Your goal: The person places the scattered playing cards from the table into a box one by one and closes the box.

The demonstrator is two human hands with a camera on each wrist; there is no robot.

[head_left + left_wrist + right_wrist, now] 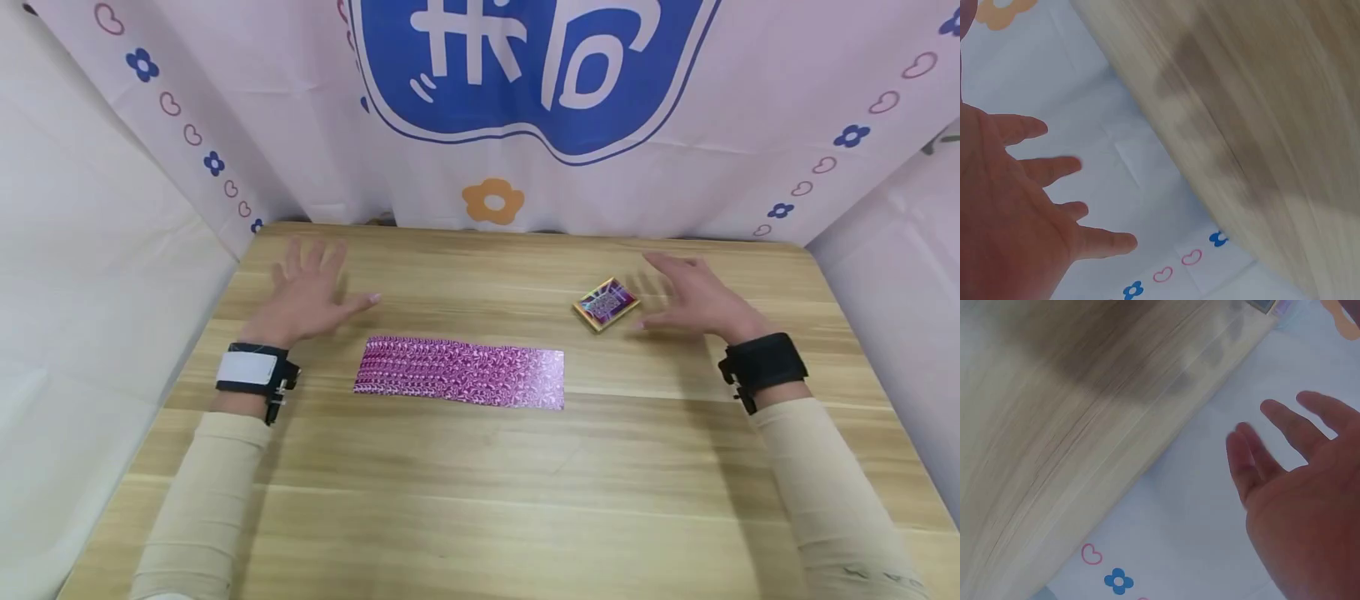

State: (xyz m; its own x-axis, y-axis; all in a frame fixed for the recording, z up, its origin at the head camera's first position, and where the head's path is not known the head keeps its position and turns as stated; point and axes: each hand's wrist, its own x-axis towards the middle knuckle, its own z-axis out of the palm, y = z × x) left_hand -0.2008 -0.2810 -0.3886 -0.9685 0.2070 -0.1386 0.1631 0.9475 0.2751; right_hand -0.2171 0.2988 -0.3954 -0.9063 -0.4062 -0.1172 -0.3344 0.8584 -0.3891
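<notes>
A row of overlapping cards with pink swirled backs [459, 372] lies fanned out on the wooden table, in the head view. Up and to its right sits a small stack of cards [606, 303], turned at an angle, with a shiny purple and gold face on top. My left hand [303, 296] is held above the table left of the row, fingers spread, holding nothing. Beside the stack, on its right, hovers my right hand [693, 296], fingers apart and empty. Both wrist views show bare palms, the left hand [1016, 206] and the right hand [1310, 494].
The wooden table [480, 500] ends at the back against a white printed cloth [300, 150] with a blue emblem and an orange flower. White cloth also hangs at both sides. Each wrist wears a black strap [767, 362].
</notes>
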